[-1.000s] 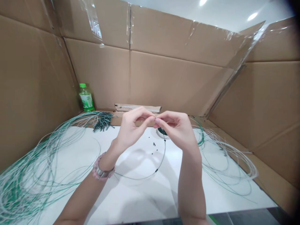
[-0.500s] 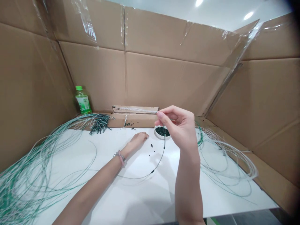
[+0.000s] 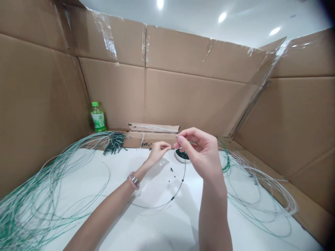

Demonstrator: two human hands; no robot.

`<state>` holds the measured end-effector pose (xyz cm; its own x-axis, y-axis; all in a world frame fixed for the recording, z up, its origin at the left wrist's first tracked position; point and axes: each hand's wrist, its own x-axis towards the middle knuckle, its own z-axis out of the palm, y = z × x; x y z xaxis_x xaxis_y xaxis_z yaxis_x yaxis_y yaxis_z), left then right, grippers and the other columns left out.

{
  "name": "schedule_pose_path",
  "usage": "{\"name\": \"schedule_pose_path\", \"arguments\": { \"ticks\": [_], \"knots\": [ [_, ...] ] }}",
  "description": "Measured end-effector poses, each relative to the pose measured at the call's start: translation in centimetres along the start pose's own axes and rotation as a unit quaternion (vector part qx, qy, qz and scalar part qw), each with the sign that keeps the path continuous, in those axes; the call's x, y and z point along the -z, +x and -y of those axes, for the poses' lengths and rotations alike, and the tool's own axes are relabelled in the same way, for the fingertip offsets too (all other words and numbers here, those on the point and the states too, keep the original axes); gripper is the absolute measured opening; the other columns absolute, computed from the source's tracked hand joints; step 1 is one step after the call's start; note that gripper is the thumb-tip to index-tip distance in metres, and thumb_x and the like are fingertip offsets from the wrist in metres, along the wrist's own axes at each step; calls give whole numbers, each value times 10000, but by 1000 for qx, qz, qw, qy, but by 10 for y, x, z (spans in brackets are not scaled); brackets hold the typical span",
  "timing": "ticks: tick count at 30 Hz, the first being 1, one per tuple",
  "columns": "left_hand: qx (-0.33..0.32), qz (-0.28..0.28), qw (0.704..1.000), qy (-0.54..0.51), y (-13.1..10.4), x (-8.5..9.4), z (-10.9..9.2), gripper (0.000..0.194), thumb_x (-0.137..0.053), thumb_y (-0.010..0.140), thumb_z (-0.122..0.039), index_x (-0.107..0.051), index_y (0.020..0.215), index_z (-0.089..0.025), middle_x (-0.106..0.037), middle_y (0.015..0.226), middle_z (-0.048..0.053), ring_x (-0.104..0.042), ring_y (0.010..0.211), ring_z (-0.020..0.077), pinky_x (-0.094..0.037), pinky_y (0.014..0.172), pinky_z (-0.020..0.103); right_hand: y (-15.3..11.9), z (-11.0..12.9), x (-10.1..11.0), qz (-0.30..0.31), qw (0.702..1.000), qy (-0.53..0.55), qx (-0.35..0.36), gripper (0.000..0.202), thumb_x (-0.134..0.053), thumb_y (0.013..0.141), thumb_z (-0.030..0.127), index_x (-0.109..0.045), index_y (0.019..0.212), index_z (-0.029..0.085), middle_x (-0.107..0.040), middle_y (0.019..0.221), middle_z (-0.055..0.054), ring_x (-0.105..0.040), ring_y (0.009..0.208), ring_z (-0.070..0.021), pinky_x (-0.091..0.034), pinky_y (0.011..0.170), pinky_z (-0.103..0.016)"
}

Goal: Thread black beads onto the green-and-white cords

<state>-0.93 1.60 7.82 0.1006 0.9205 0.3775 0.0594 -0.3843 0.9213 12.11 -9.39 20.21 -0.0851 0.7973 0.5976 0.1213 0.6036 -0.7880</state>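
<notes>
In the head view my right hand (image 3: 200, 150) pinches the end of a thin wire (image 3: 159, 207), closed between thumb and forefinger. The wire curves down and left across the white tabletop, with small black beads (image 3: 172, 198) on it. My left hand (image 3: 159, 152), a bracelet at its wrist, is raised just left of my right hand. Its thumb and fingertips press together, and what lies between them is too small to make out. Behind my right hand a white bowl (image 3: 178, 158) of dark beads is partly hidden. Several loose black beads (image 3: 171, 169) lie between my arms.
A large bundle of green and white wires (image 3: 39, 195) spreads over the left side. More coiled wires (image 3: 285, 202) lie at the right. A green-capped bottle (image 3: 98, 118) stands at the back left. Cardboard walls (image 3: 199, 101) enclose the white table (image 3: 146, 230).
My left hand has lifted off the tabletop near the loose beads and moved up toward my right hand, fingertips pinched. My right hand keeps its hold on the wire. The view has tilted upward slightly.
</notes>
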Motion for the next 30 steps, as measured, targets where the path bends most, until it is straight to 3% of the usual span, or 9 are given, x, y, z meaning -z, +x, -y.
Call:
{"name": "schedule_pose_path", "arguments": {
  "ticks": [3,5,6,10,17,21,30],
  "knots": [
    [-17,-46,994,-98,-9,13,-55,397,-669,722,-525,-710,880,-163,-710,887,63,-623,744,147,-497,636,245,-5,5,-2,-15,999,-12,27,87,-635,834,197,-652,749,201,-652,662,42,-651,650,-66,-523,559,-119],
    [-31,-60,985,-160,-25,21,-89,376,-690,703,-542,-717,853,-198,-700,826,22,-594,668,85,-491,616,189,-10,11,-5,-34,998,-31,51,92,-644,832,188,-659,744,211,-653,674,45,-639,659,-62,-520,562,-116],
    [-32,-61,968,-241,-35,23,-104,314,-765,663,-467,-729,813,-194,-692,778,16,-584,643,67,-486,605,162,-13,14,-8,-42,996,-38,63,96,-646,831,177,-658,742,214,-657,685,46,-632,666,-61,-517,562,-116],
    [-67,-2,927,-370,-65,28,-137,149,-821,654,-313,-746,711,-198,-661,652,-7,-546,545,21,-473,542,97,-24,22,-20,-52,992,-30,108,112,-655,817,128,-645,751,218,-671,718,50,-611,659,-61,-513,561,-132],
    [-111,12,939,-325,-72,29,-143,116,-792,693,-333,-742,683,-228,-643,628,-8,-539,510,40,-489,495,135,-31,21,-33,-82,984,37,155,142,-685,782,84,-669,780,225,-672,705,42,-629,633,-77,-538,563,-171],
    [-190,-14,949,-251,-77,30,-142,10,-742,757,-249,-742,762,-239,-705,744,14,-614,592,73,-522,514,152,-30,23,-32,-66,986,62,142,140,-670,796,85,-646,737,210,-666,671,41,-630,601,-72,-520,527,-157],
    [-328,-85,923,-184,-79,28,-140,155,-699,774,-90,-720,848,-225,-710,764,-5,-664,705,73,-557,601,140,-30,21,-37,-36,990,61,121,128,-660,806,129,-630,701,194,-665,667,18,-625,609,-92,-515,529,-180]
  ]
}}
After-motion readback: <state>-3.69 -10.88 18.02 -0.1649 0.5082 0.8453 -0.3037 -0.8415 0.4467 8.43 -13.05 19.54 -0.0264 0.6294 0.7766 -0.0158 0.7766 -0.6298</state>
